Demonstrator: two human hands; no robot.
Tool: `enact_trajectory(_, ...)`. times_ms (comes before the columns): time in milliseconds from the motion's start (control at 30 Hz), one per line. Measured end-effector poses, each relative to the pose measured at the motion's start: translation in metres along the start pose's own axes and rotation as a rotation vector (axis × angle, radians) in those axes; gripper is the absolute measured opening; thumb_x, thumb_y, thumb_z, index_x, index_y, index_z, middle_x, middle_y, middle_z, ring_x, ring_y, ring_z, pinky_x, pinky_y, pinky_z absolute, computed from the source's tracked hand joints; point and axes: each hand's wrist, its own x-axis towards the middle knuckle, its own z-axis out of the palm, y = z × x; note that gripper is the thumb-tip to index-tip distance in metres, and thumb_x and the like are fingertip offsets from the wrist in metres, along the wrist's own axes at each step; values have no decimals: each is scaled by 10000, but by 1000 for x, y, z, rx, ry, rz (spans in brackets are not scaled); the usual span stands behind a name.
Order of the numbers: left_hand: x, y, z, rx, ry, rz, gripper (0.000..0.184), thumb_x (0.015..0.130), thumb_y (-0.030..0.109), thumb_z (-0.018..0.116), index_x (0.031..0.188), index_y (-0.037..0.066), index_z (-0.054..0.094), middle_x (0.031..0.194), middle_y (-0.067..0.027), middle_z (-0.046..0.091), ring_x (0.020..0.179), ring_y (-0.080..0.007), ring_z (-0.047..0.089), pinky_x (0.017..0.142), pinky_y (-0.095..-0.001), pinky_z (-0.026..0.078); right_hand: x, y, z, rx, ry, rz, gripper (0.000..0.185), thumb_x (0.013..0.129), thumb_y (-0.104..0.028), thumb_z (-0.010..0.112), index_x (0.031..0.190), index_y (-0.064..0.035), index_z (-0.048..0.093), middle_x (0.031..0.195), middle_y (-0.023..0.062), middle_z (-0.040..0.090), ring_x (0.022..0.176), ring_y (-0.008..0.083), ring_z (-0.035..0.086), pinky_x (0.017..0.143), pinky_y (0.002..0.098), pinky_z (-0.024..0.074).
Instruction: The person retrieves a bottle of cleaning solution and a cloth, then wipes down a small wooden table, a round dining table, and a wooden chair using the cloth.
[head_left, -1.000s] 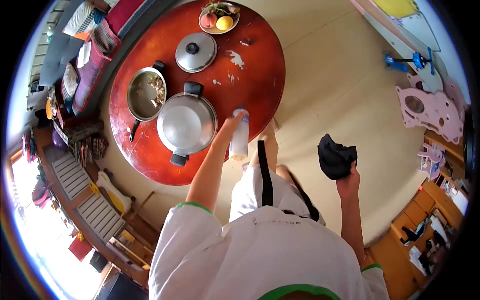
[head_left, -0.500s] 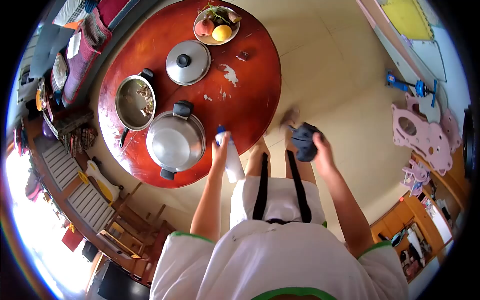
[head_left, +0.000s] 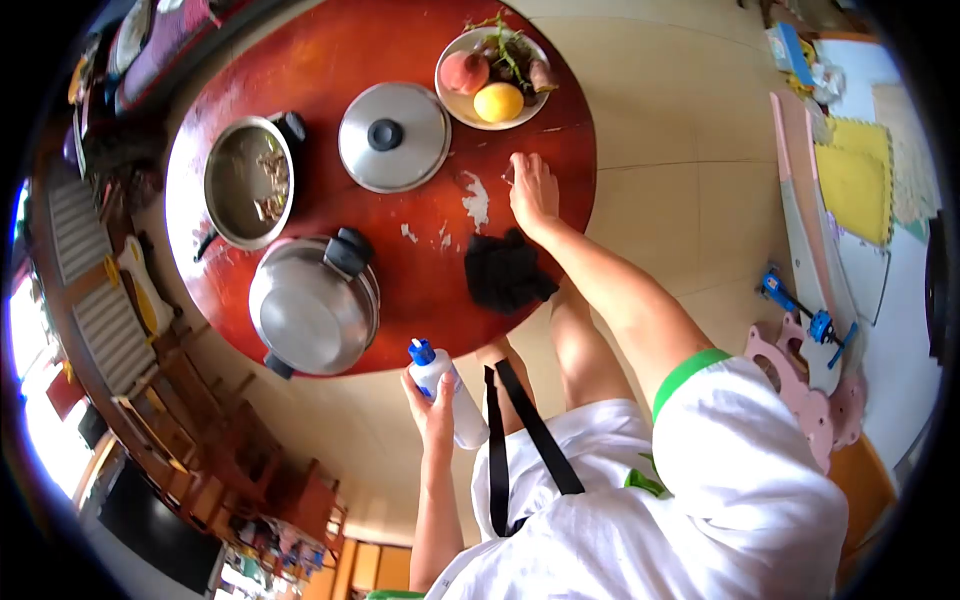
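A white bottle with a blue cap [head_left: 462, 402] is in my left hand [head_left: 432, 408], held just off the table's front edge with its cap tilted up and left. My right hand [head_left: 535, 195] reaches over the round red table [head_left: 400, 265], its fingers bent down on a small dark packet [head_left: 509, 174], mostly hidden by the fingertips. A crumpled black cloth [head_left: 503, 272] lies at the table's near edge, below my right hand and touched by neither hand. White patches [head_left: 476, 200] mark the tabletop left of that hand.
Fruit fills a plate [head_left: 478, 112] at the back. A steel lid [head_left: 395, 137], a pan with food scraps [head_left: 240, 190] and a covered pot [head_left: 312, 308] stand on the table. Wooden chairs are at lower left; a blue scooter [head_left: 800, 308] and pink furniture are at right.
The black cloth has left my right hand and now lies on the table. My right hand has moved forward to the small packet. The bottle, still in my left hand, is lower in view.
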Motion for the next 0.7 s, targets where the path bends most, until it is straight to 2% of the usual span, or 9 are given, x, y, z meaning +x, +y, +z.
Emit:
enact_trajectory(67,-13,-2,10,-10,31,-79,506,861,288,707,1239,87,437,1098,-74,542,1023,-183,530,913,-341,428,9,-10,4,296,139,51,442,737,-67,693,1123,-69,477,1071,148,530,1026,341,539,843,443,470)
enact_trajectory(133,-14,2,29,-40,64,-122,498,866,288,703,1235,84,437,1096,-75,540,1027,-181,527,917,-337,423,19,-30,-14,442,245,-120,367,738,-44,676,1067,-48,514,1015,165,564,954,347,564,828,432,474)
enact_trajectory(200,-21,8,45,-118,37,-148,489,871,282,697,1232,79,437,1089,-75,541,1025,-180,528,914,-336,424,36,-58,-42,522,284,-286,363,740,-51,675,1069,-52,520,1012,163,576,930,353,569,823,435,464)
enact_trajectory(267,-25,1,60,-200,30,-157,490,869,265,698,1238,80,433,1090,-75,539,1024,-180,527,911,-334,425,63,-78,-61,397,326,-310,374,745,-66,682,1083,-57,522,1006,157,585,917,355,575,817,442,454)
enact_trajectory(333,-32,10,69,-183,48,-170,501,864,258,704,1246,84,430,1106,-79,536,1027,-187,527,909,-340,429,82,-82,-63,256,369,-223,427,766,-86,684,1158,-64,516,1127,166,551,1026,351,538,858,450,434)
enact_trajectory(400,-35,11,74,-217,65,-196,549,848,266,723,1267,86,416,1118,-83,530,1039,-199,526,925,-356,425,64,-77,-53,308,397,-279,551,770,-86,687,1279,-73,475,1240,166,499,1122,357,490,913,456,413)
enact_trajectory(467,-38,7,74,-256,66,-140,588,832,272,738,1277,76,406,1124,-84,525,1046,-202,523,934,-360,423,7,-63,-47,399,167,-515,664,772,-106,702,1372,-98,418,1333,153,443,1191,364,446,976,490,372)
enact_trajectory(600,-34,-6,68,-285,66,-128,626,815,281,754,1286,69,401,1146,-81,510,1068,-203,513,944,-361,419,-118,-24,-29,243,-406,-564,723,748,-209,756,1400,-184,442,1495,128,281,1352,352,295,1107,516,236)
enact_trajectory(700,-27,-19,60,-299,81,-139,654,801,293,767,1297,74,401,1175,-78,484,1094,-201,498,955,-362,412,-143,-12,-8,51,-471,-674,721,789,-142,681,1437,-260,388,1510,120,283,1395,363,244,1138,540,183)
